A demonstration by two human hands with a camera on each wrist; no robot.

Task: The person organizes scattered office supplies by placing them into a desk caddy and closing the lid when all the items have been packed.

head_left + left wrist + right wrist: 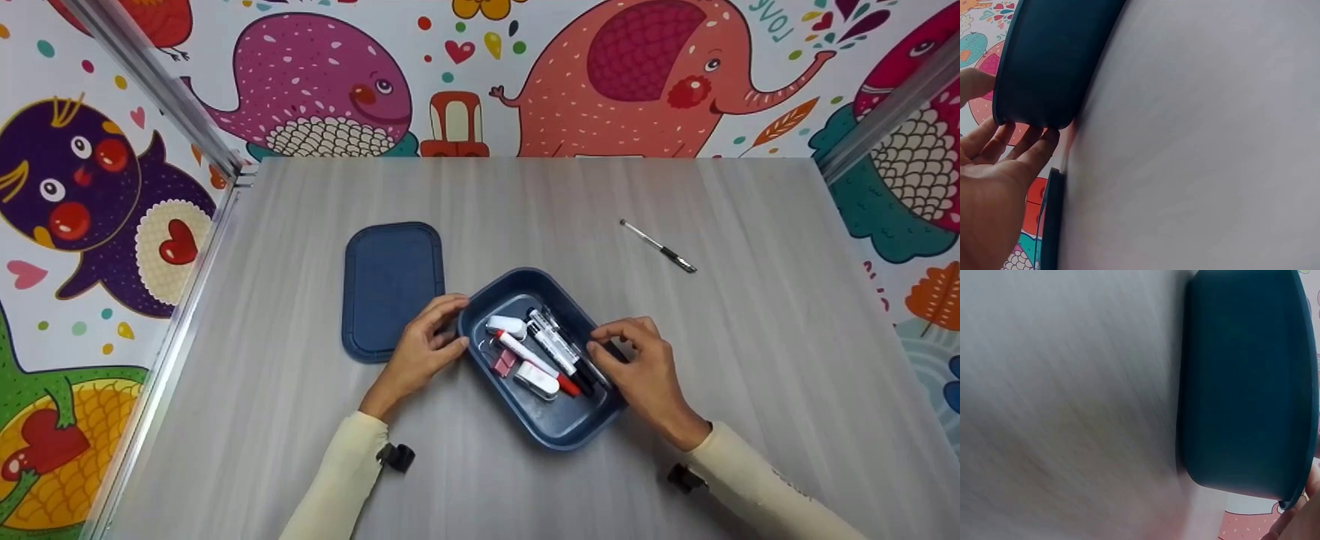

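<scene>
A dark blue plastic box (559, 433), uncovered, stands at a slant on the table between both hands. My left hand (421, 351) holds its left corner, thumb and fingers spread around it. The left wrist view shows the fingertips against the box's outer wall (1044, 62). My right hand (641, 367) grips the rim on the right side; most of its fingers are hidden in the right wrist view. Inside lie a red-and-white marker (532, 358), black-and-white markers (553, 341), two white rounded items (536, 380) and a small pink piece (504, 363).
The matching blue lid (394, 289) lies flat to the left of the box, close to the left hand. A clear pen with a black grip (660, 246) lies at the right rear of the grey wood-grain table (780, 337). Printed cartoon panels border the back and sides.
</scene>
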